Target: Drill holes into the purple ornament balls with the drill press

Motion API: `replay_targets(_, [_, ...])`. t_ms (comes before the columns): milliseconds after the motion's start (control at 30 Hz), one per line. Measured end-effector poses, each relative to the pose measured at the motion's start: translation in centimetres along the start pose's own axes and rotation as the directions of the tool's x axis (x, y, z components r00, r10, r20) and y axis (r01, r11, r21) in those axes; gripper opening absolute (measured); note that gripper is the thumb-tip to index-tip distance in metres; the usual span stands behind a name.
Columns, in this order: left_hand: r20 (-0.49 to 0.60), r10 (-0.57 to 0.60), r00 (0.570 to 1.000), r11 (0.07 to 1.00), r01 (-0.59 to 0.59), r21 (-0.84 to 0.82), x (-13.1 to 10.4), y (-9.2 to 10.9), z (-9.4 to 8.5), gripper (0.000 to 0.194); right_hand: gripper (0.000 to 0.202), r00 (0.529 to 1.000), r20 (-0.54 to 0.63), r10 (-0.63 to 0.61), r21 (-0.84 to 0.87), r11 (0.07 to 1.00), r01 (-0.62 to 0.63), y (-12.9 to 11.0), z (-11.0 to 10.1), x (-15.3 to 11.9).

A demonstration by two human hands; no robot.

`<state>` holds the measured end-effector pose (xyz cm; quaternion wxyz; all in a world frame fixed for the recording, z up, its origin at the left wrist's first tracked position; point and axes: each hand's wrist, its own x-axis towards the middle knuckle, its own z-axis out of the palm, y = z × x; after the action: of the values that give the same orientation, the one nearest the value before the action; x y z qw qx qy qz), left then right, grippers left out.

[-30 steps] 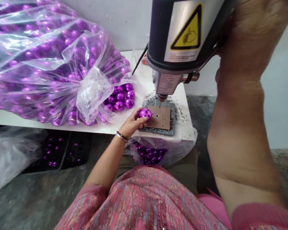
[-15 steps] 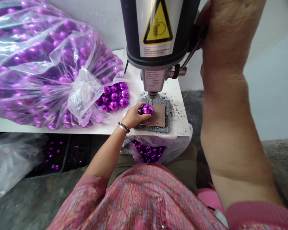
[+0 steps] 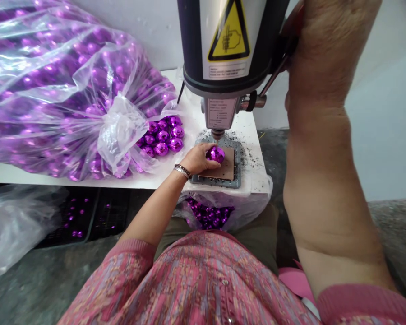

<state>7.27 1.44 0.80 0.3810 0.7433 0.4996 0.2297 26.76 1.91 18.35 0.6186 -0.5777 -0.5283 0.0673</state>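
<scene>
My left hand (image 3: pixel 201 159) pinches a shiny purple faceted ball (image 3: pixel 215 154) between thumb and fingers. It holds the ball on a brown board (image 3: pixel 227 170), directly under the thin drill bit (image 3: pixel 217 142) of a bench drill press (image 3: pixel 226 85). The bit's tip meets or nearly meets the top of the ball; I cannot tell which. At the upper right, my right hand (image 3: pixel 338 27) is raised against the red-knobbed lever (image 3: pixel 292 25) on the side of the drill press. Its fingers are hidden or beyond the frame's edge.
A large clear bag of purple balls (image 3: pixel 71 85) covers the left of the white table (image 3: pixel 27 174). Several loose balls (image 3: pixel 162 136) lie by its mouth. Dark shavings surround the grey drill base (image 3: pixel 237 180). Below the table edge hangs an open bag of purple pieces (image 3: pixel 211 214); black crates (image 3: pixel 77 216) stand lower left.
My left hand has moved right with the purple ball, bringing it from beside the drill bit to beneath it. The view has shifted slightly; my right arm stays raised at the lever.
</scene>
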Motion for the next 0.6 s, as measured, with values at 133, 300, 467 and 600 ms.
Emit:
replay_targets(133, [0.038, -0.063, 0.997, 0.994, 0.066, -0.091, -0.2, 0.2, 0.1, 0.061, 0.026, 0.999, 0.016, -0.034, 0.031, 0.999, 0.033, -0.9, -0.2, -1.3])
replay_targets(300, [0.051, -0.084, 0.995, 0.991, 0.089, -0.101, -0.4, 0.1, 0.4, 0.061, 0.030, 0.970, 0.011, -0.244, -0.042, 0.969, 0.245, -0.8, -2.0, -5.8])
replay_targets(467, [0.044, -0.047, 0.998, 0.997, 0.050, -0.060, -0.5, 0.0, 0.5, 0.049, 0.017, 0.959, 0.027, -0.281, -0.243, 0.929, 0.279, 0.9, -3.5, -10.0])
replay_targets(600, [0.037, -0.040, 0.999, 0.998, 0.042, -0.051, -0.7, -0.1, 0.6, 0.045, 0.024, 0.942, 0.007, -0.335, -0.280, 0.904, 0.323, 2.7, -3.2, -11.6])
